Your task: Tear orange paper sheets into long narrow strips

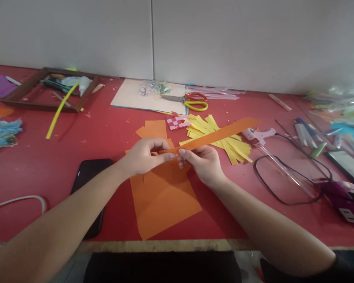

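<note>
Between my two hands is a long orange paper strip (215,136), held above the table and slanting up to the right. My left hand (149,154) pinches its left end, thumb against curled fingers. Close beside it, my right hand (202,160) grips the strip between thumb and forefinger. Below both hands lie orange paper sheets (168,204), partly covered by my fingers. A pile of yellow paper strips (233,147) rests just past my right hand. Behind the hands sits a small pink-and-white woven paper piece (177,122).
Scissors (191,100) lie on a cream board (126,94) at the back. A pink glue gun (258,136) with a black cord is on the right. A black phone (90,175) lies under my left forearm. A wooden frame (41,105) holding tools stands back left.
</note>
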Action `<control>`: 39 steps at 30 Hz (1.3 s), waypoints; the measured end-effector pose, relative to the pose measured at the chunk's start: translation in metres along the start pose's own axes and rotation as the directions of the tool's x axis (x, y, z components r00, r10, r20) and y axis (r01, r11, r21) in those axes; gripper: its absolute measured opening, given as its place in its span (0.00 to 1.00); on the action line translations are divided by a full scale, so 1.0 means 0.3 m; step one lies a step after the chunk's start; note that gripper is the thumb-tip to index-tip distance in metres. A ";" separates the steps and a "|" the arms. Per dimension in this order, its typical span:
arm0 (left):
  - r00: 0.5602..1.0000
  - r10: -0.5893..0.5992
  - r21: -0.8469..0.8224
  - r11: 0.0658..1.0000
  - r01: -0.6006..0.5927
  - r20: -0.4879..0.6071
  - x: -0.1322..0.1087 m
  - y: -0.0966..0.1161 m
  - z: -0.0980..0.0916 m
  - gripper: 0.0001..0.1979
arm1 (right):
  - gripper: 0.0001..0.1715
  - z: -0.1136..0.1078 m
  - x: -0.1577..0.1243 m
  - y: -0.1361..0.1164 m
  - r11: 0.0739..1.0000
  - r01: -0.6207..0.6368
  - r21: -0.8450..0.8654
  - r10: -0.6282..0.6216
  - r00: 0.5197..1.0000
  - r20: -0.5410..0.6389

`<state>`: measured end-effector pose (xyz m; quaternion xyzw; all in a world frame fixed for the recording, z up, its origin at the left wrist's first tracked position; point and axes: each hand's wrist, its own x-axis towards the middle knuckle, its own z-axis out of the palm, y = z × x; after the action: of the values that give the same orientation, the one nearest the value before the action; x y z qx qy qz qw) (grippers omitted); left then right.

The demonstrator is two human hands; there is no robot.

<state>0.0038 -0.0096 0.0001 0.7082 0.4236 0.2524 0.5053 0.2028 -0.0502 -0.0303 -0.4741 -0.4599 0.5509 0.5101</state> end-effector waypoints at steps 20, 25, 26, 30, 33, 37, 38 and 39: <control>0.995 0.019 0.028 0.999 -0.022 0.096 -0.010 0.016 0.015 0.15 | 0.15 0.005 -0.008 0.001 0.999 -0.028 0.018 0.027 0.999 0.045; 0.986 -0.098 0.020 0.995 0.096 0.131 -0.018 0.024 0.003 0.16 | 0.18 0.005 -0.001 -0.010 0.995 -0.066 0.079 0.067 0.998 -0.010; 0.982 -0.121 0.014 0.993 0.121 0.142 -0.019 0.024 0.000 0.15 | 0.19 0.005 0.002 -0.014 0.993 -0.069 0.094 0.071 0.997 -0.022; 0.975 -0.146 -0.005 0.989 0.149 0.166 -0.020 0.015 -0.005 0.17 | 0.21 0.001 0.010 -0.024 0.992 -0.054 0.111 0.059 0.997 -0.041; 0.980 -0.120 -0.001 0.993 0.122 0.156 -0.018 0.007 0.000 0.18 | 0.20 -0.001 0.009 -0.016 0.995 -0.033 0.099 0.036 0.999 -0.027; 0.995 -0.036 0.001 0.999 0.036 0.094 -0.015 0.007 0.008 0.15 | 0.19 0.003 -0.001 -0.002 1.000 -0.005 0.031 0.004 1.000 0.003; 0.996 -0.025 -0.001 1.000 0.025 0.087 -0.014 0.008 0.009 0.15 | 0.19 0.005 -0.004 -0.001 1.000 -0.002 0.018 0.002 1.000 0.014; 0.996 -0.017 -0.001 1.000 0.017 0.085 -0.013 0.009 0.009 0.15 | 0.19 0.006 -0.006 -0.001 1.000 -0.001 0.010 0.001 1.000 0.023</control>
<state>0.0049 -0.0149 0.0019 0.7140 0.4077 0.2181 0.5257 0.2010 -0.0520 -0.0298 -0.4653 -0.4629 0.5589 0.5068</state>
